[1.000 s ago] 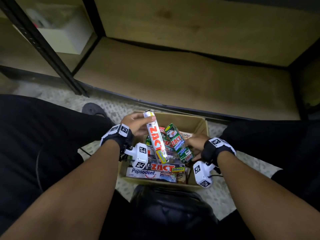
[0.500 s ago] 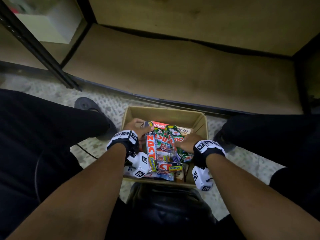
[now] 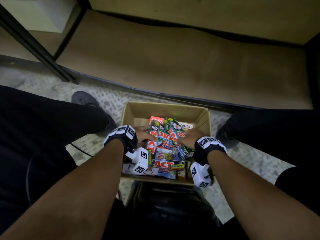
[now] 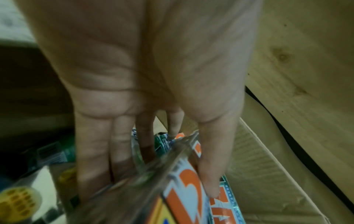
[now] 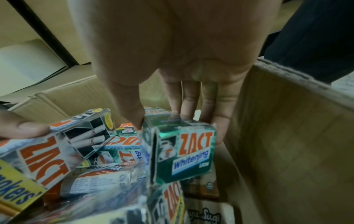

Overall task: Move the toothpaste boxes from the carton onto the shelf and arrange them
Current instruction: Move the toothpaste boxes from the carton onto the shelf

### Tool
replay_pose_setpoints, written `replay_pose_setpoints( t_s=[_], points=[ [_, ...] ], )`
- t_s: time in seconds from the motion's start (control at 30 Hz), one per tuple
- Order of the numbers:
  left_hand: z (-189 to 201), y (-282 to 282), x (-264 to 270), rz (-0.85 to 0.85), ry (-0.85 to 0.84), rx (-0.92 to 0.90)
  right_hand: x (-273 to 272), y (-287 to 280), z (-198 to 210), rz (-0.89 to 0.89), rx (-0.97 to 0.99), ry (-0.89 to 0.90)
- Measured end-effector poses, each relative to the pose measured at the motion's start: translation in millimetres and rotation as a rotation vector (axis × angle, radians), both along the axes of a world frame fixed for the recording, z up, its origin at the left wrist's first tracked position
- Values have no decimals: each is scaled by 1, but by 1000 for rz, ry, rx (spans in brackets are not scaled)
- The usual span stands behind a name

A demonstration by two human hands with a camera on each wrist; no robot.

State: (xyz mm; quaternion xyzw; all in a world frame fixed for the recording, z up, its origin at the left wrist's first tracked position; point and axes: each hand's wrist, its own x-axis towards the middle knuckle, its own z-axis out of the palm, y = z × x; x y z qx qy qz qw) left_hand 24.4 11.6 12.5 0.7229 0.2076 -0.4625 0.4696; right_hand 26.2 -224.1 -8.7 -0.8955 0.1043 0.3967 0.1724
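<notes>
Two hands in carton (image 3: 166,109): left hand (image 3: 144,135) pinching Smokers box (image 3: 152,144), right hand (image 3: 187,138) pinching Whitening box (image 3: 174,135).

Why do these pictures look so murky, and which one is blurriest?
Head view: dim, dark at the corners, the shelf edges bowed by the wide lens. Left wrist view: most smeared, the box by the fingers blurred. Right wrist view: the green box is readable, the rest soft.

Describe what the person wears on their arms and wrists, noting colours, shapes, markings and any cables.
Both forearms are bare, with no sleeves in view. Each wrist carries a black strap with white panels printed with black square markers. Under the left wrist hangs a white boxy camera unit bearing similar markers; a matching unit hangs under the right wrist. A thin dark cable runs along the floor near the left wrist.
</notes>
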Motion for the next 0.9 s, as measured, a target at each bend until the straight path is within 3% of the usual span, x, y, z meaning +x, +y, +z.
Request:
replay_pose_setpoints(
  t_s=[0.13,0.27,0.37,0.53,0.7,0.9],
  points=[
    [-5,3,0,-29,5,65,-1,-1,-2,-38,29,-21],
    [-36,11,3,-64,15,120,-2,0,5,-78,66,-27],
    [-33,8,0,-5,-11,141,-3,3,13,-75,108,-17],
    [10,-7,-12,28,-156,83,-6,3,29,-108,207,-77],
    [19,-9,-12,78,-321,169,-14,2,51,-172,277,-159],
    [74,-18,-28,100,-464,185,-29,6,78,-214,332,-225]
  ],
)
